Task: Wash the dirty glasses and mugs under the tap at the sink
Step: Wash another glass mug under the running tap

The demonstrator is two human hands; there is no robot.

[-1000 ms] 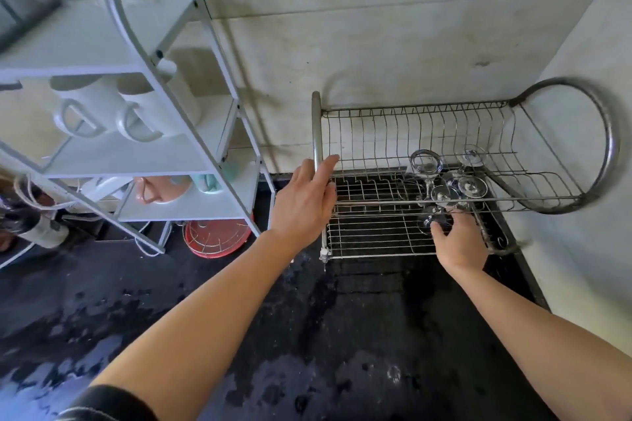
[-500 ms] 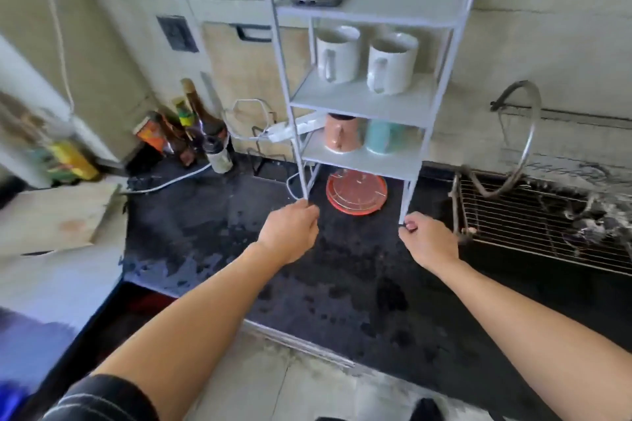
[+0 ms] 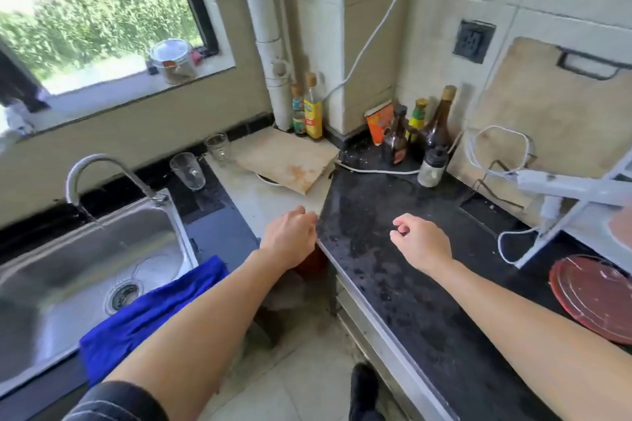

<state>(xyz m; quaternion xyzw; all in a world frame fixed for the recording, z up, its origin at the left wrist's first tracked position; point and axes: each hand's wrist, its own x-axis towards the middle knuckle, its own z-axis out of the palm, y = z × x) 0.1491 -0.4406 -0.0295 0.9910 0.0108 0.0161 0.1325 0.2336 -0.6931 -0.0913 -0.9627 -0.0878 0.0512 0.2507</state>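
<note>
Glasses (image 3: 187,170) unwashed on tabletop (image 3: 213,203) beside sink (image 3: 68,249), left hand (image 3: 289,239) and right hand (image 3: 422,244) empty, fingers (image 3: 400,220) loosely curled, washing apparently ahead.

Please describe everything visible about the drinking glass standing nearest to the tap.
The glass is a clear, plain tumbler, wider at the rim than at the base, and looks empty. It stands upright, mouth up, on the dark counter behind the right corner of the sink, just right of the tap spout. Only the counter touches it; a second glass stands apart, behind it to the right.
</note>
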